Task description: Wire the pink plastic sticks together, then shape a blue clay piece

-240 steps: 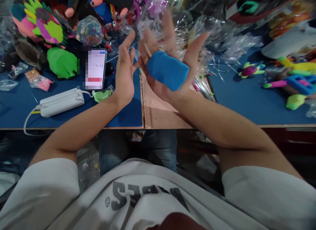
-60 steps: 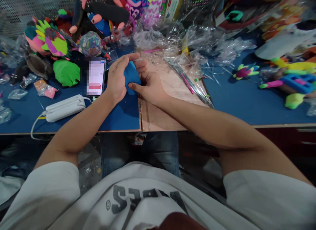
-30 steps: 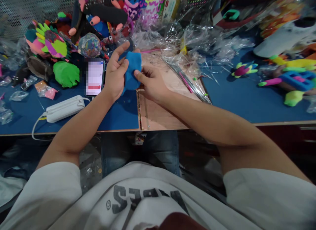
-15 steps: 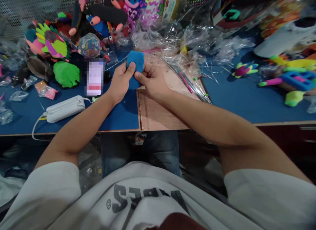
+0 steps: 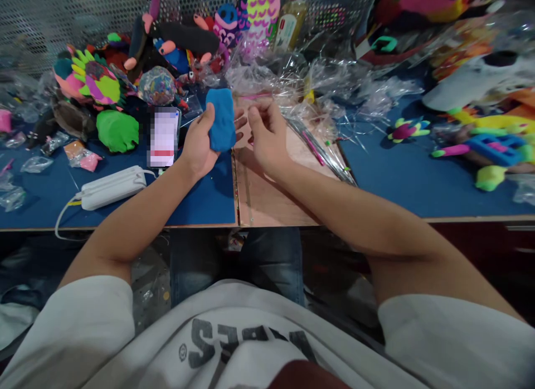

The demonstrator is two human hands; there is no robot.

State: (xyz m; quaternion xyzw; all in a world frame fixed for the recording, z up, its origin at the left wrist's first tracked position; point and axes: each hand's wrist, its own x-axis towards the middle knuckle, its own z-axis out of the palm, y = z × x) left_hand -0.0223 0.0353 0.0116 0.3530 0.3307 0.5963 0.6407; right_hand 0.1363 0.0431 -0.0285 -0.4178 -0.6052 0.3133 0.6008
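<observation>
A flat, oblong slab of blue modelling clay (image 5: 221,120) with a slightly dented surface lies upright across the palm of my left hand (image 5: 199,141). My left thumb presses on its near side, and the other fingertips show beyond its right edge. To the right, apart from the clay, is my right hand (image 5: 270,135), its fingers curled in toward the thumb. Whatever may be between those fingertips is too small or hidden to make out. Both hands are above the seam where the blue tabletop meets a bare wooden board (image 5: 276,202).
Left of my hands are a phone (image 5: 164,137), a white power block (image 5: 112,187) with a cable and a green clay lump (image 5: 117,131). Thin metal rods (image 5: 330,160) and crumpled clear plastic (image 5: 288,77) lie right and behind. Colourful clay figures (image 5: 497,146) crowd both sides.
My right hand has come off the blue clay and moved slightly right. The clay, folded or tilted before, now shows its full length in my left palm. The view has shifted slightly.
</observation>
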